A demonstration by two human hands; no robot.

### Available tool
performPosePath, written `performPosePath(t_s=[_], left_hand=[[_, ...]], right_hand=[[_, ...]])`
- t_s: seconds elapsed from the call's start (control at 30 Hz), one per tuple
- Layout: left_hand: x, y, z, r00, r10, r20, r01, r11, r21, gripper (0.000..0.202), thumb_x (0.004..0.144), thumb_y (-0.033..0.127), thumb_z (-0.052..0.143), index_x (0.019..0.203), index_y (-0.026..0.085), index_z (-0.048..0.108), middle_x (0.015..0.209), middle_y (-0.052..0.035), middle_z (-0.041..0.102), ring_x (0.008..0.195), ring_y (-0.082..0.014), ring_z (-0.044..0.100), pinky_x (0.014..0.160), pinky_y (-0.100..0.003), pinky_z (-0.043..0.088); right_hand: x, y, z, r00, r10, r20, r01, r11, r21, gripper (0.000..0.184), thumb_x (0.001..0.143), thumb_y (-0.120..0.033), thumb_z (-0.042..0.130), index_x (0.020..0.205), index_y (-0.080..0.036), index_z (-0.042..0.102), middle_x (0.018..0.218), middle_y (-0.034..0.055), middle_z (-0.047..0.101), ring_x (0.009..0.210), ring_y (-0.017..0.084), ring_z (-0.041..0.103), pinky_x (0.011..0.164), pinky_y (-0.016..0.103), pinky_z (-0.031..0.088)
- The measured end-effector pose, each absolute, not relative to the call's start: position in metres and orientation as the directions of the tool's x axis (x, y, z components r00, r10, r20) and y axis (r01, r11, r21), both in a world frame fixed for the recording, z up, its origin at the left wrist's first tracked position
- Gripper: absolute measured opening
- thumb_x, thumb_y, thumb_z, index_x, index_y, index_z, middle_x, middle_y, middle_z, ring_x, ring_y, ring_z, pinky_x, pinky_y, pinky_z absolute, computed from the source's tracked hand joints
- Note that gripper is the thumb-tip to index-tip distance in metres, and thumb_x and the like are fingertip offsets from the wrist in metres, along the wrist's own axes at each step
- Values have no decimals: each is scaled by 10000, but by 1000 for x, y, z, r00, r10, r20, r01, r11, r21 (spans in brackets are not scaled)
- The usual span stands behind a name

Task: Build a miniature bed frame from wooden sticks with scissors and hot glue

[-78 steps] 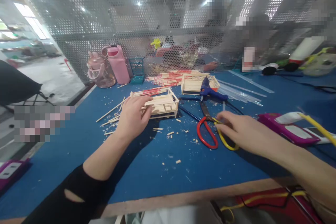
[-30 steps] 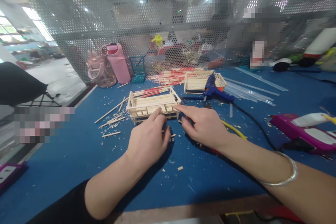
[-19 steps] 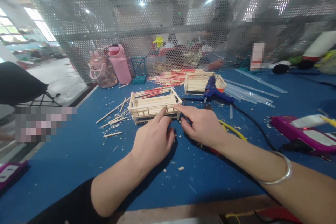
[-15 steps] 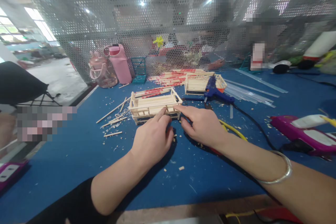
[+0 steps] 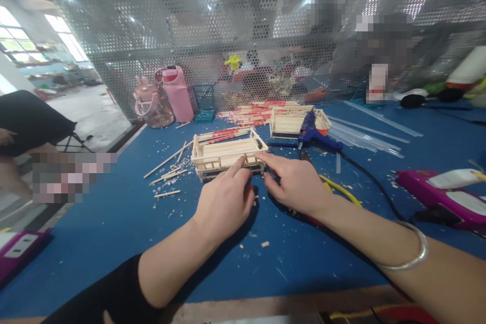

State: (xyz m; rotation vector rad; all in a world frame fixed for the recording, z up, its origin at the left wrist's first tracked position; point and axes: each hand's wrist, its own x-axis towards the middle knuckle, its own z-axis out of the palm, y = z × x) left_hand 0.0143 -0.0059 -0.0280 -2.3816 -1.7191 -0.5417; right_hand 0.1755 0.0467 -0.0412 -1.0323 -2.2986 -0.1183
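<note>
A small railed box [image 5: 224, 151], built of pale wooden sticks, stands on the blue table. My left hand [image 5: 224, 197] grips the near long side, its index finger lying on the railing and the other fingers curled. At the near right corner, my right hand [image 5: 296, 179] has its index finger on the top rail and its thumb lower down, pinching the corner. Both hands partly cover that near side. Behind and right sits a second stick box [image 5: 284, 124], with a blue glue gun [image 5: 317, 134] leaning in front of it.
Red-wrapped sticks [image 5: 261, 111] are heaped at the back, near pink bottles [image 5: 177, 93] and a mesh screen [image 5: 159, 25]. Clear glue sticks [image 5: 360, 134], yellow-handled pliers [image 5: 341, 190] and a purple tool [image 5: 444, 195] lie right. Loose sticks [image 5: 167, 175] and chips lie left. Another person's legs show at far left.
The camera view has shifted slightly, so everything sits a little further right. Both hands keep their places on the stick box. More of the person at far left shows.
</note>
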Motion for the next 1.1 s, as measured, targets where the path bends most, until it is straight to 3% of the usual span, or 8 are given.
performPosePath(t_s=[0.2,0.3,0.4,0.5,0.63,0.83,0.97,1.1], left_hand=[[14,-7,-28,252,887,388,945,-311,96,176,852,216,463,975,177,583,1259,-107,587,965,-239,652,740,-357,555],[12,-8,-26,209,886,415,956,-274,102,175,852,200,451,983,190,567,999,-68,652,838,-215,655,642,-319,533],[5,-5,-23,190,821,539,951,-291,108,157,839,162,451,941,201,564,836,-31,644,739,-177,635,591,-266,486],[-11,1,-15,119,677,727,942,-308,132,105,825,183,486,894,200,564,750,-6,624,616,-129,579,570,-234,446],[-42,14,2,-88,509,856,953,-208,222,64,785,229,529,837,195,545,716,2,594,543,-110,494,582,-241,430],[-70,32,4,-195,546,815,944,-120,307,86,750,241,529,818,192,547,703,-5,579,574,-130,502,595,-262,420],[-66,33,-3,-80,589,804,967,-152,207,154,800,290,500,852,176,590,690,-17,575,632,-156,531,626,-275,438],[-43,27,-6,251,541,803,944,-321,-79,246,841,309,489,953,153,641,852,-94,657,852,-226,587,790,-355,466]], right_hand=[[178,47,-42,-488,535,689,619,769,-159,322,842,-178,436,1107,-180,619,953,59,734,791,180,685,697,283,512],[183,50,-36,-344,502,793,601,767,-225,183,842,-233,489,959,-187,623,697,6,685,576,130,612,572,239,456],[195,56,-26,-115,535,837,591,714,-375,118,829,-289,544,743,-209,553,557,-41,554,472,100,491,492,223,384],[209,64,-17,52,561,826,586,653,-481,223,812,-318,557,639,-221,455,489,-65,421,437,92,386,461,228,326],[220,74,-18,81,618,782,568,616,-546,291,818,-356,516,583,-226,403,463,-66,346,436,96,340,454,238,286],[218,86,-29,8,751,660,545,550,-633,96,727,-216,532,679,-216,449,578,-39,500,490,101,416,507,236,331],[218,87,-29,-18,761,648,572,540,-618,170,736,-262,553,632,-217,427,537,-48,462,479,99,393,513,241,325],[214,85,-29,-31,764,644,593,533,-603,193,759,-303,557,624,-215,451,506,-45,457,474,113,421,501,249,343]])
